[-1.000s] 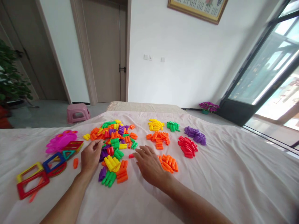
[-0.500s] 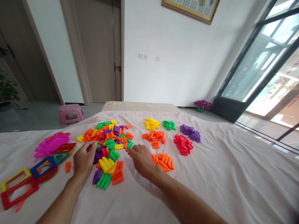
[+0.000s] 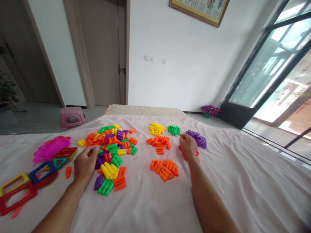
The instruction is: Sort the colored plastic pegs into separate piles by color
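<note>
My right hand (image 3: 189, 147) is over the red plastic building pieces (image 3: 182, 152), hiding most of that pile. Its fingers are pinched, and a bit of red shows at the fingertips. At the left edge of a mixed heap of coloured building pieces (image 3: 113, 147), my left hand (image 3: 85, 163) rests with thumb and fingertips drawn together; whatever they hold, if anything, is hidden. Purple pieces (image 3: 198, 139) lie just right of my right hand, and green pieces (image 3: 174, 130) lie to its upper left. Nearer the middle are yellow pieces (image 3: 157, 128) and two groups of orange pieces (image 3: 165, 169).
Left of my left hand lie a magenta flower-shaped tray (image 3: 52, 148), several magnetic frame tiles (image 3: 18, 197) and a single orange piece (image 3: 68, 172). A pale cloth (image 3: 136, 210) with folds covers the surface. A pink stool (image 3: 73, 117) stands on the floor beyond.
My right hand has moved right from beside the mixed heap to the red pile, a red piece apparently at its fingertips. My left hand has stayed at the heap's edge.
</note>
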`<action>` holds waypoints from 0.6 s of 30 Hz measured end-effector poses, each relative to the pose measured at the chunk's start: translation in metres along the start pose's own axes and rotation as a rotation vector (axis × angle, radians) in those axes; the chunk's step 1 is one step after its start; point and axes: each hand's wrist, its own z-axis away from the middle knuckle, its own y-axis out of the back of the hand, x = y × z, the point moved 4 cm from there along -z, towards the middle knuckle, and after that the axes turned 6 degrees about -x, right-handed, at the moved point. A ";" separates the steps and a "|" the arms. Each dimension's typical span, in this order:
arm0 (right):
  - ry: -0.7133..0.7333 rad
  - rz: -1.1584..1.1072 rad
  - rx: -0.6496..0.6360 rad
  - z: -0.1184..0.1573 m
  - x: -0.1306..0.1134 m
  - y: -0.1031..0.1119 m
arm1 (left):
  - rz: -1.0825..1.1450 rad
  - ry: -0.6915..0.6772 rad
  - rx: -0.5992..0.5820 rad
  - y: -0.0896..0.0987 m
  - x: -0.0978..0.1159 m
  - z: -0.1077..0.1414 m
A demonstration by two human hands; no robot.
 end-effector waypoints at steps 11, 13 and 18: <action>-0.191 0.094 0.087 -0.002 0.076 -0.015 | 0.072 0.020 0.001 0.001 0.003 0.000; -0.219 0.093 0.049 0.000 0.077 -0.017 | 0.073 0.025 -0.002 0.001 0.002 0.001; -0.132 0.066 0.207 0.004 0.054 -0.007 | 0.081 0.016 0.001 -0.001 0.000 0.000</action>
